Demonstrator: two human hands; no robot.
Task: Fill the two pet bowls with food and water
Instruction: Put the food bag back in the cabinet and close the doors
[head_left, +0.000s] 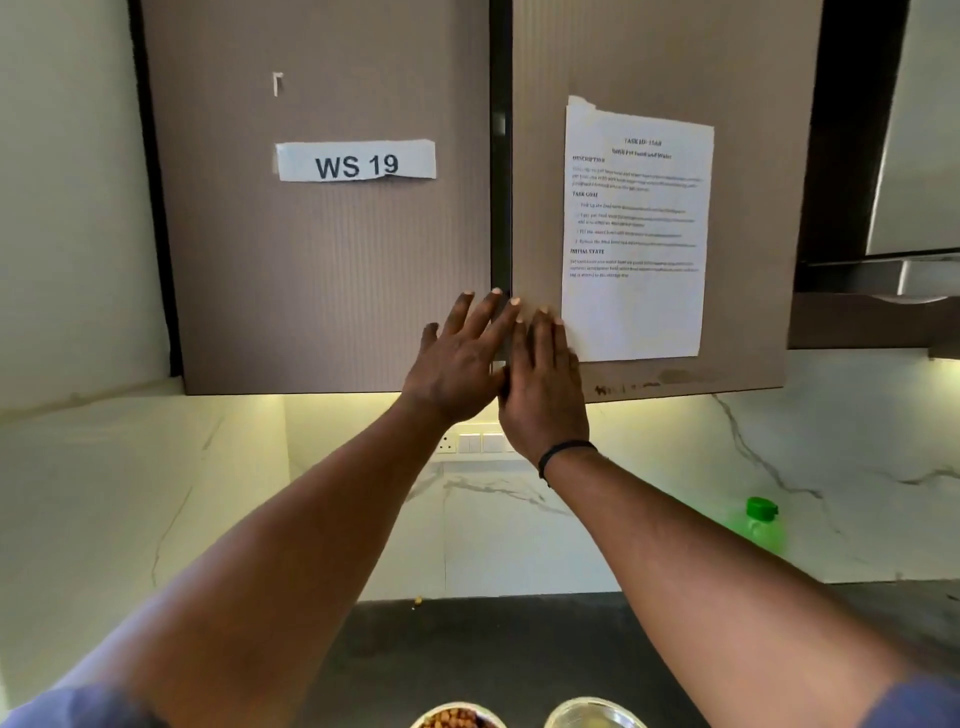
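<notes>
**Cabinet Doors Pressed Shut; Both Bowls Appear Filled**

**Step in hand.** Two brown ribbed wall cabinet doors are in view: the left cabinet door (322, 249) and the right cabinet door (649, 62). The left hand (457, 364) lies flat across the dark gap between the doors. The right hand (543, 384) lies flat on the right cabinet door, just beside the seam. All fingers (553, 338) are straight and released; they grasp nothing. Judgement: this is the closing step, with the doors being pushed shut.

**Task items.** Two pet bowls sit on the dark tabletop (467, 654) at the bottom edge of the view, side by side and only partly visible. The bowl holding brown pellets (452, 719) is on the left. The shiny metal bowl (592, 714) is on the right; its contents look clear, probably water, but this cannot be confirmed.

**Next move.** Judgement: withdraw both hands from the doors, then look down to verify the fill of both bowls.

**Count, other items.**
- One printed white task sheet (636, 234), on the right door.
- One white paper label reading "WS 19" (356, 162), on the left door.
- One green translucent plastic bottle with a green cap (762, 525), against the marble wall (675, 493).
- One loose pellet (417, 600), at the tabletop's rear edge.
</notes>
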